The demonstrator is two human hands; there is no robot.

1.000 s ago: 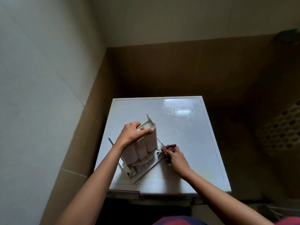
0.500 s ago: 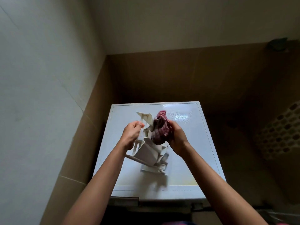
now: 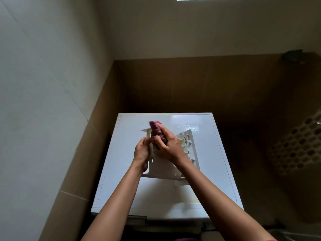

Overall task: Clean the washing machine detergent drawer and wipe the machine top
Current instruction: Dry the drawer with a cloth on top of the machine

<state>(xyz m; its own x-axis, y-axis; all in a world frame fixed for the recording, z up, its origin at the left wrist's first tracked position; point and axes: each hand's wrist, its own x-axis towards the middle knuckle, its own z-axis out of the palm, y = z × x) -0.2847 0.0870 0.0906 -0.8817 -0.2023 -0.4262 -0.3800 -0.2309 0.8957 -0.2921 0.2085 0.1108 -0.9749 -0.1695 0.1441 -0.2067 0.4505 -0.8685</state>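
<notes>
Drawer sits dead centre of the frame on the machine top, right under both hands. Its long axis runs up-frame, I think, though the hands hide much of it. My left hand grips its left edge with curled fingers. My right hand lies across it, clutching the purple cloth, which pokes out at the upper end. So the right hand is the nearer one for the next stroke, up or down that axis. Against half a second ago, the drawer has turned, its wide panel now to the right, and the cloth has slid further up-frame.
</notes>
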